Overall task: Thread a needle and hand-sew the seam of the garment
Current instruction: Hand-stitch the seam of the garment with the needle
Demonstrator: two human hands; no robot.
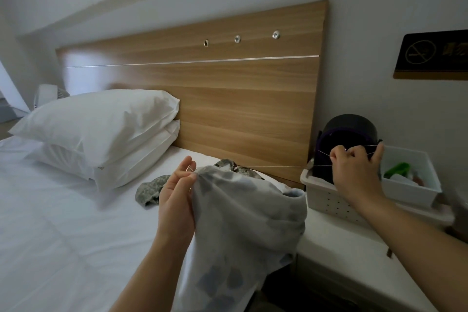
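Garment (243,210) hangs over the right edge of the bed (63,223) at lower centre, pinched by the left hand (177,192). At centre right the right hand (354,170) pinches one taut thread (266,166); two pillows (96,119) lie stacked at left.

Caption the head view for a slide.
Left hand pinches the garment while the right hand holds the thread taut.

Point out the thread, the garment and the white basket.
thread (273,166): head view, middle of its taut stretch.
garment (240,210): head view, middle of the draped fabric.
white basket (329,204): head view, perforated front wall.
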